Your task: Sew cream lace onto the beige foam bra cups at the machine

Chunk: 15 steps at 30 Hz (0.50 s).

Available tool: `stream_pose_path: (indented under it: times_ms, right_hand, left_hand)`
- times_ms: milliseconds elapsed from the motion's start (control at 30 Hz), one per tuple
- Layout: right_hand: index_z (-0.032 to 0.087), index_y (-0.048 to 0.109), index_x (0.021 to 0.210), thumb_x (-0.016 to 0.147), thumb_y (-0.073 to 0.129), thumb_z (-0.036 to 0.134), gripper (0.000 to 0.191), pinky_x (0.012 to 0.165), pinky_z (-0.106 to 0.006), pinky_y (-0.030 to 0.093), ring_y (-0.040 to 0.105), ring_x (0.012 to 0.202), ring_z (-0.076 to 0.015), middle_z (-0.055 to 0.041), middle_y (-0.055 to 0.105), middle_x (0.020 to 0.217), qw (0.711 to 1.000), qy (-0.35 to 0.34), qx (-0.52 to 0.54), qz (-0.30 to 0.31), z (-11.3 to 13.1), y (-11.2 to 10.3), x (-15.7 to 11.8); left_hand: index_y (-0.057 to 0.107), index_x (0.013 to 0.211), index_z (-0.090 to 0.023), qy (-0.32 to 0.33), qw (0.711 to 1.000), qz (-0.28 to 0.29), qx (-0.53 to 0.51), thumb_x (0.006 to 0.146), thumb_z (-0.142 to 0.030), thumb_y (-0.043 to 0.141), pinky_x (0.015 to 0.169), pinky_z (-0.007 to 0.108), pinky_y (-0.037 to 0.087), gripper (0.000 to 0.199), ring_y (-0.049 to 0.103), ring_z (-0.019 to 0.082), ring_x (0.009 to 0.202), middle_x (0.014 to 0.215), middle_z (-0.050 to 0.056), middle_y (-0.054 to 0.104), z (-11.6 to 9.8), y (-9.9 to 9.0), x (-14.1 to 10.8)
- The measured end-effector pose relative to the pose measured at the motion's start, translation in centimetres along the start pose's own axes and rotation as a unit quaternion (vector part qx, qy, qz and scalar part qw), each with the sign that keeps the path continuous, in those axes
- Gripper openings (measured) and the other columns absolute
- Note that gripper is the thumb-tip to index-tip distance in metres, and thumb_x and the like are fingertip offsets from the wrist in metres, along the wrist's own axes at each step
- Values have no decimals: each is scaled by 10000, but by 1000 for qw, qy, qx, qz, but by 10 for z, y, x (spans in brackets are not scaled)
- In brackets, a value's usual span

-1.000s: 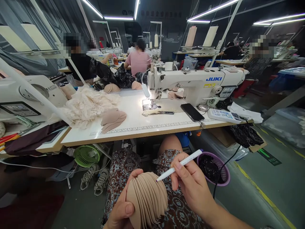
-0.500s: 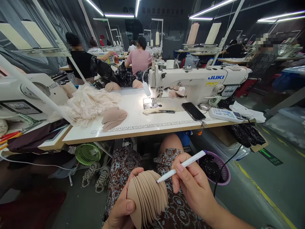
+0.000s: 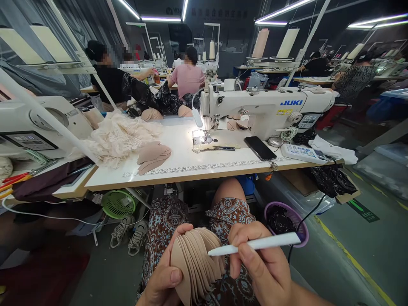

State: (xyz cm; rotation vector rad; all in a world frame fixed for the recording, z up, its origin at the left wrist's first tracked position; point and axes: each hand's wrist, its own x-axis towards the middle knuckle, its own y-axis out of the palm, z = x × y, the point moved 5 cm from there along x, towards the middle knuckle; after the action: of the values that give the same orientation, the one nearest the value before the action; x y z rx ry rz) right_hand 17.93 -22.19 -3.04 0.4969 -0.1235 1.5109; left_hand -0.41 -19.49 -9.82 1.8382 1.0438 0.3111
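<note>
A fanned stack of beige fabric pieces is held over my lap by my left hand, its thumb on the front piece and fingers behind. Between the thumb and fingers of my right hand is a white marker pen, pointing left, with its tip at the right part of the stack. Whether the tip touches the fabric I cannot tell. One piece on the right of the stack bends away from its neighbours. My lap is covered by brown patterned cloth.
Ahead is a table with a sewing machine, phone, tweezers, beige pieces and cream lace. A purple basket stands low at the right, a green one at the left. Several people sit beyond.
The pen has tilted flatter, its rear end swinging right and down along with my right hand. Pieces at the right of the stack have parted slightly. My left hand keeps its hold.
</note>
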Motion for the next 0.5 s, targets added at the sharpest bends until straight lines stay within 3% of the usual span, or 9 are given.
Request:
stream_pose_path:
  times_ms: [167,367,500]
  right_hand:
    - [256,630,954,1127,506,406,260,677,-320,403,543,641,-166,27,625,639,996,65,8,-65,-10,-10,6]
    - [237,635,935,1113,542,442,287,659,-297,392,542,620,-139,36,633,648,994,93,-10,-57,-12,-8,11]
    - [232,627,934,1086,584,480,294,617,-283,379,526,570,-131,47,630,602,988,135,63,-44,-18,-4,14]
  left_hand:
    - [654,1306,-360,-7,1000,-4,-3,664,-274,956,971,469,586,715,718,347,1137,1357,44,703,-1,-1,0]
    - [661,1319,-336,-1,999,47,-23,731,-253,922,966,484,583,648,694,385,1206,1373,56,700,0,9,2]
    - [669,1318,-331,14,999,51,-12,751,-289,912,973,489,570,618,707,385,1190,1341,56,722,0,13,2]
